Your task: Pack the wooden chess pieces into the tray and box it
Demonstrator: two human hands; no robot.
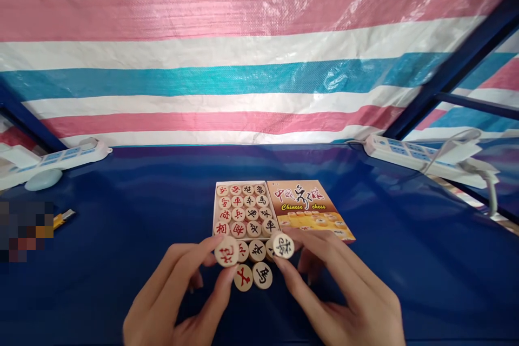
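Observation:
Between the thumb and fingers of my left hand (182, 286) is a round wooden piece with a red character (226, 252). My right hand (340, 281) pinches a similar piece with a black character (283, 246). Both are held in front of an open white box (215, 211) filled with rows of red and black chess pieces. Below the box, more pieces lie on the table, among them a red-marked piece (243, 277) and a black-marked piece (263, 275) side by side. Some pieces there are partly hidden by my fingers and the held pieces.
The printed Chinese chess lid (310, 208) lies right of the box on the blue table (162, 194). Power strips sit at the left (73, 157) and right (430, 159). A grey mouse-like object (44, 179) and a yellow cutter (64, 218) are at the left.

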